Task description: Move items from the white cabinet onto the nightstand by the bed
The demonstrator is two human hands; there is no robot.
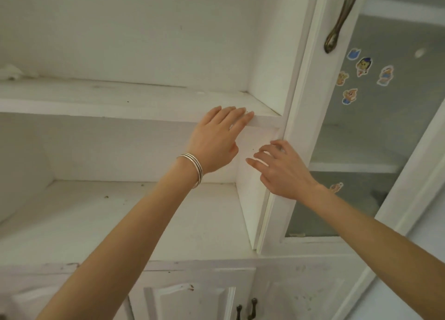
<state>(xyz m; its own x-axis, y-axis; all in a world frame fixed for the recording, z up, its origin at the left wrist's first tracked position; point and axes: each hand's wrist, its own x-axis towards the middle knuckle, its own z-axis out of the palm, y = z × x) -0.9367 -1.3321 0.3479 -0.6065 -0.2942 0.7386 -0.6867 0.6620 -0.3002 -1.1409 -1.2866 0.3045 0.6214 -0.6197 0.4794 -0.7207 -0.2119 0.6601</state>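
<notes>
- Reaching upward, both bare arms stretch toward the white cabinet (144,42), seen from below through the head camera I am watching.
- The left hand (214,139), with thin silver bangles (192,168) at the wrist, is held flat with straight fingers, their tips resting on the front edge of the upper shelf (96,107). It grasps nothing. I read this as steadying, or as feeling along a shelf too high to see onto.
- The right hand (281,170) hovers just beside the inner edge of the open glass door (361,139). Its fingers are spread and loosely bent, holding nothing. I cannot tell whether the tips touch the door frame, but the pose suggests readiness to swing the door.
- The door stands open to the right, with a bronze handle (339,18) on its frame and several cartoon stickers (363,65) on the glass.
- As for things to move, the lower shelf (120,223) shows only specks of dirt. On the upper shelf, at the far left against the back wall, sits a small pale crumpled thing (10,70), well apart from both hands. I cannot tell what it is.
- The nightstand and the bed are out of view.
- Below are closed cabinet doors (187,300) with small dark pulls (252,307).
- My judgement is that the cabinet looks almost emptied, so I would check that pale thing next, then shut the door.
</notes>
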